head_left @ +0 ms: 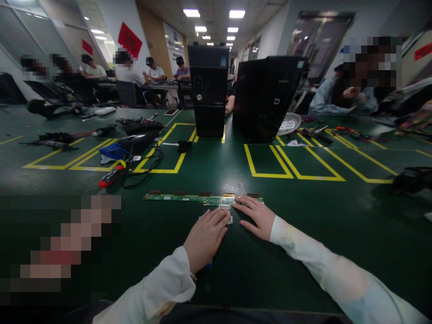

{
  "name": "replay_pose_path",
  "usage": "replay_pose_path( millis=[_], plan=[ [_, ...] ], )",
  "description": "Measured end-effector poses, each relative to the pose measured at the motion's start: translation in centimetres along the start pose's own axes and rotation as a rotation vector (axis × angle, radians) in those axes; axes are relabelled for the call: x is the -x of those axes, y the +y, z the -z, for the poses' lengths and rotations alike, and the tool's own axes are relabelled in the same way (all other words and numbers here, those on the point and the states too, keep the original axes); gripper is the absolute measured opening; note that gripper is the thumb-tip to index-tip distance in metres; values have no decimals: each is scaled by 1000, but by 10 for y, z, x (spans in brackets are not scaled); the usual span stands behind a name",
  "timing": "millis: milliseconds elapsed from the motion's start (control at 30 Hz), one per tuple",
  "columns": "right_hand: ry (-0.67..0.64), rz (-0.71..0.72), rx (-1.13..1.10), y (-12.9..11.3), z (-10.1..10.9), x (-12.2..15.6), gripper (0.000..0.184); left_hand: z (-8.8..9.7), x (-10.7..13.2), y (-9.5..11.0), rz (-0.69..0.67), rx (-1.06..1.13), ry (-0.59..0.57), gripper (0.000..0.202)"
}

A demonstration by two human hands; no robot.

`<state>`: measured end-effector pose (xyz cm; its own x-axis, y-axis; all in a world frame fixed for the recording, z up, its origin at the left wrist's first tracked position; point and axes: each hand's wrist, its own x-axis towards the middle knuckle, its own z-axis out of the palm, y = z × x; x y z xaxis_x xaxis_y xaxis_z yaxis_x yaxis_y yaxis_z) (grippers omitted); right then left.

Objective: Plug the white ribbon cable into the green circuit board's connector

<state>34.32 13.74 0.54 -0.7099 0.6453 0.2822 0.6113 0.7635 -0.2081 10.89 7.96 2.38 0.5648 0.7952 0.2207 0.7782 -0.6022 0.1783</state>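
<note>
A long, narrow green circuit board lies crosswise on the dark green table, with copper-coloured tabs along its far edge. My left hand is palm down just below the board's middle. Its fingers are pressed together over a white flat cable, most of which they hide. A small blue piece shows beneath the wrist. White connector parts sit between the fingertips and the board. To the right, my right hand is spread, its fingertips resting on the board's right part and its thumb on the table side.
Two black computer towers stand behind the board. Yellow tape outlines mark the table. At left lie a red-handled screwdriver, black cables and tools. A white basket is at right. Other people sit around.
</note>
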Motion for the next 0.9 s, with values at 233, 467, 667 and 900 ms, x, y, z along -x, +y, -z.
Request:
replay_pose_path(
  millis=[233, 467, 667, 900],
  plan=[
    [9, 6, -6, -1, 1, -1, 50, 1, -1, 1, 11, 10, 18, 37],
    [18, 18, 3, 0, 1, -1, 49, 6, -2, 2, 10, 33, 44, 36],
    [1, 15, 7, 0, 3, -3, 49, 16, 0, -1, 47, 63, 98, 36],
    [-30, 3, 13, -1, 5, -2, 50, 24, 21, -18, 131, -3, 62, 38]
  ],
)
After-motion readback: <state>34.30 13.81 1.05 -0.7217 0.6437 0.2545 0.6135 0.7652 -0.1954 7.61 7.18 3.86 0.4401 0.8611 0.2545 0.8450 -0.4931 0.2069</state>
